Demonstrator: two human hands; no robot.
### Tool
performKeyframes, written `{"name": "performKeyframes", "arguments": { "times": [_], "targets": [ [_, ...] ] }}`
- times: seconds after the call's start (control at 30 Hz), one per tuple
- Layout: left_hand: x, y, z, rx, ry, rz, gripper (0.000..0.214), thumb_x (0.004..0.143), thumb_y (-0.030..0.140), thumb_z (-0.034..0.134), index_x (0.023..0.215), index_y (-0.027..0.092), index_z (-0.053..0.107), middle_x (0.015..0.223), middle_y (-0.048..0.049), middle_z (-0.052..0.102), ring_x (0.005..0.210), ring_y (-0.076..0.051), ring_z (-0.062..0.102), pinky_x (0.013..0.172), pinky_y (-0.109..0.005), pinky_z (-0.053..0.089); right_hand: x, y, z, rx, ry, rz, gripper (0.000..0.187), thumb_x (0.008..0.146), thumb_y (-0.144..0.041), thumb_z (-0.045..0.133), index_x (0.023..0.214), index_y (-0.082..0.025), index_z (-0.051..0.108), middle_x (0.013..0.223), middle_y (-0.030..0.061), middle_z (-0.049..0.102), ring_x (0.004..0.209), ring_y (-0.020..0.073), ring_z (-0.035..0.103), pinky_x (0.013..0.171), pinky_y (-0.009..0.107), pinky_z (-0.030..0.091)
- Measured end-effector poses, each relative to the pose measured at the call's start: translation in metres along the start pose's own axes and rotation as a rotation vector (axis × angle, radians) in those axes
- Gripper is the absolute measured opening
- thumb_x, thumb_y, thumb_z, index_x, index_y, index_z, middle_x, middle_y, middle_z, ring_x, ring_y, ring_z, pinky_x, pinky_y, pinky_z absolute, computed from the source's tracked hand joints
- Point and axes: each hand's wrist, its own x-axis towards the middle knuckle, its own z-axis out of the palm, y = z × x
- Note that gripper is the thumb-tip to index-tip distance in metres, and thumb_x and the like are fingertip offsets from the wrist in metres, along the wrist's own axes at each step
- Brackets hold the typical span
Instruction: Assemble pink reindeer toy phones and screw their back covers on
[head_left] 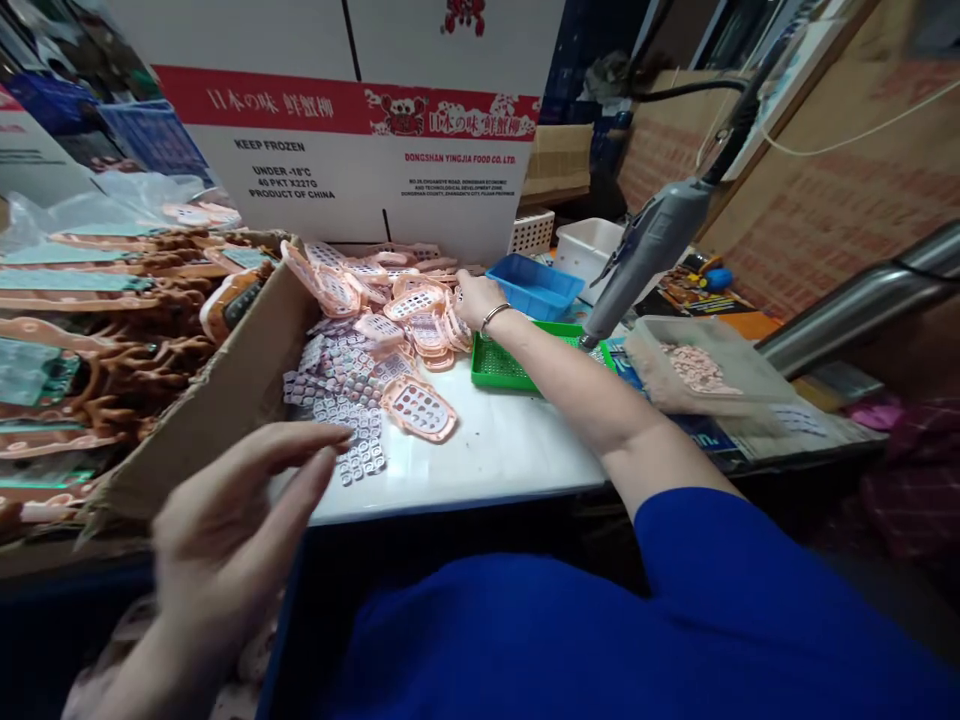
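The pink covers [409, 305] lie in a loose heap at the far side of the white table [502, 450], just in front of a big carton [360, 150] with red print. The right hand [476, 298] is stretched far forward, the arm almost straight, a bracelet on the wrist. It rests at the right edge of the heap, the fingers bent down among the covers; whether they grip one I cannot tell. The left hand [225, 530] is low and near, at the table's front edge, blurred, palm turned inward, the fingers open and slightly curved, holding nothing. Its fingertips are just beside a sheet of small grey keypads [349, 400], and one single cover [420, 408] lies near them to the right.

A green tray [495, 365] stands just right of the heap, a blue tray [536, 285] behind it. A grey screwdriver [649, 250] hangs on a cable over the green tray. At left, an open box [217, 400] holds brown parts [127, 350].
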Motion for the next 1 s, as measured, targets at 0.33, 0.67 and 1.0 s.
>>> {"name": "performKeyframes", "arguments": {
  "times": [0.33, 0.67, 1.0],
  "targets": [
    [0.005, -0.033, 0.054, -0.130, -0.109, -0.168, 0.017, 0.089, 0.033, 0.063, 0.091, 0.017, 0.069, 0.083, -0.0049, 0.075, 0.071, -0.018, 0.071, 0.064, -0.029, 0.059, -0.027, -0.013, -0.017, -0.067, 0.065, -0.194, 0.048, 0.093, -0.008, 0.039, 0.141, -0.012, 0.043, 0.127, 0.0174, 0.064, 0.105, 0.0243, 0.063, 0.084, 0.034, 0.046],
    [0.012, -0.081, 0.108, 0.662, -0.462, 0.588, 0.031, 0.093, 0.017, 0.050, 0.120, 0.018, 0.066, 0.134, -0.0174, 0.062, 0.133, -0.038, 0.051, 0.110, -0.064, 0.037, -0.169, 0.051, 0.008, -0.099, 0.505, -1.116, 0.023, 0.099, -0.011, 0.041, 0.114, -0.014, 0.058, 0.077, 0.0016, 0.069, 0.066, 0.0138, 0.055, 0.058, 0.028, 0.041],
    [0.028, -0.013, 0.014, 0.564, -0.265, 0.650, 0.021, 0.092, 0.021, 0.058, 0.110, 0.014, 0.067, 0.118, -0.0153, 0.072, 0.111, -0.026, 0.068, 0.094, -0.041, 0.057, -0.203, 0.095, 0.031, -0.053, 0.372, -1.162, 0.033, 0.101, -0.009, 0.029, 0.102, -0.015, 0.062, 0.078, 0.0048, 0.072, 0.062, 0.0126, 0.062, 0.058, 0.026, 0.049]
  ]
}}
